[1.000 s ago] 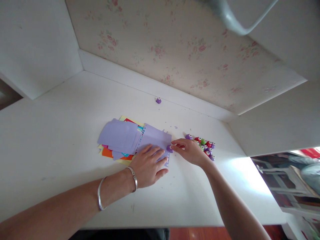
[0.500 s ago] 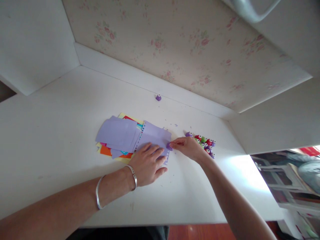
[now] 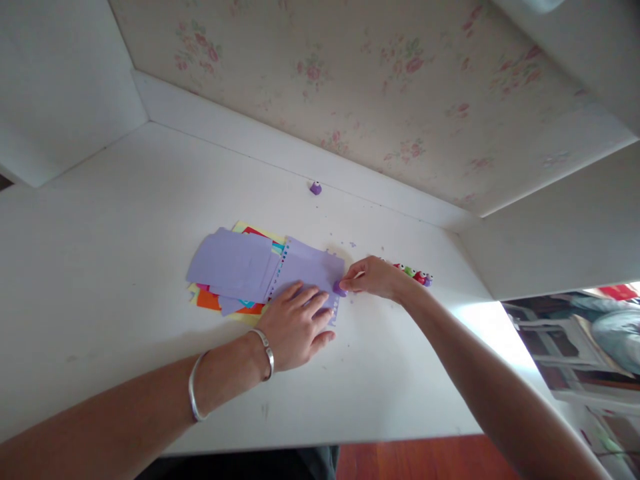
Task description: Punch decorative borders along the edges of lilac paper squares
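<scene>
One wide white desk [image 3: 150, 373] takes up most of my view, running back to a wall [image 3: 345, 87] papered with pink flowers. Reddish wooden floor [image 3: 415, 460] shows past its near edge. On the desk lies a pile of coloured paper [image 3: 230, 263], lilac on top, with yellow, orange, red and blue edges peeking out underneath. At its right end is a single lilac sheet [image 3: 313, 257], its left side lined with small cut holes and its right edge nibbled with notches. The person's left hand [image 3: 295, 330] lies palm down on that sheet, fingers spread, the thumb out past the lower edge. The right hand [image 3: 375, 277] pinches a small purple piece [image 3: 341, 289] between thumb and fingertips, right at the sheet's right edge. Two silver bangles [image 3: 193, 393] circle the left arm. Several little red, green and purple figures [image 3: 420, 278] with white eyes sit partly hidden behind the right hand, and a lone purple one [image 3: 315, 189] stands near the wall. Tiny lilac scraps [image 3: 353, 245] dot the desk beyond the sheet.
</scene>
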Motion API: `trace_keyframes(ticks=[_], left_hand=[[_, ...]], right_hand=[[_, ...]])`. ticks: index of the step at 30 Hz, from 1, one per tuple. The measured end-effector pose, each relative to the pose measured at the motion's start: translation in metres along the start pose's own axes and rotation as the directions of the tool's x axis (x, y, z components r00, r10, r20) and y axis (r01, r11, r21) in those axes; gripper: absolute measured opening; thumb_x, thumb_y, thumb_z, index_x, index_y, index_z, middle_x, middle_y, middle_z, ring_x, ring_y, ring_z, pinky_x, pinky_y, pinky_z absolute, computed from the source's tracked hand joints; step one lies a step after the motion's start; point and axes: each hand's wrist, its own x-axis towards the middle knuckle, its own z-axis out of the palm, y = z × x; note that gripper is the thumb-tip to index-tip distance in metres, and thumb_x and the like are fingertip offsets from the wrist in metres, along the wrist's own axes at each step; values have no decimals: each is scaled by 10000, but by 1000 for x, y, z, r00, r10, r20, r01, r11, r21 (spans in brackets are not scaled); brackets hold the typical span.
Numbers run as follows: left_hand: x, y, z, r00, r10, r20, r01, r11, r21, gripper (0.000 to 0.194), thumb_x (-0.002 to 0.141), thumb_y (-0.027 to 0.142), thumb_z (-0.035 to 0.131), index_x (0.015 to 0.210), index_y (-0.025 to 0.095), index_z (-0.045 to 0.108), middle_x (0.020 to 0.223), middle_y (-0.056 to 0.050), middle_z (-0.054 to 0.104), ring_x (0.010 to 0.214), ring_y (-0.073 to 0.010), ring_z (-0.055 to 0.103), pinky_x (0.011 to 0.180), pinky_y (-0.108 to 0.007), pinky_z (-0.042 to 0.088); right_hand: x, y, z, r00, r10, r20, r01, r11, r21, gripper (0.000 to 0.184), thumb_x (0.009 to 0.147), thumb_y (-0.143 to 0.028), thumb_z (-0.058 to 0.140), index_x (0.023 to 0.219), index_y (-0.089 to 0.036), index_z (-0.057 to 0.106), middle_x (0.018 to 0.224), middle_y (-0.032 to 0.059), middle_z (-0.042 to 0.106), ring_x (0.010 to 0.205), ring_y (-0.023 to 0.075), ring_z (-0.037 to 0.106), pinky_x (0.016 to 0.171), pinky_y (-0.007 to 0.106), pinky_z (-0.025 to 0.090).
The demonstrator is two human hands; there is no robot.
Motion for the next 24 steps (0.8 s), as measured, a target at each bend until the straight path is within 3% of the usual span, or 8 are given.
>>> trace_keyframes(ticks=[8,24], left_hand=[[1,0,-1,1000,-9,11,9,1000,-21,386,974,479,459,1206,217,623,1332,-79,587,1264,-268,476,1104,-496,294],[1,0,-1,1000,-17,-12,17,999,-32,366,960,457,495,1202,220,633,1332,-87,590,1245,-268,490,1098,-501,305]], right_hand=[[10,-3,-4,996,7,94,-6,1000,-15,155,683,-348,739,673,-193,735,623,19,705,613,153,630,577,248,441],[7,-9,-11,994,-4,111,15,996,-93,152,688,-365,730,651,-218,740,609,6,698,569,129,583,572,254,419]])
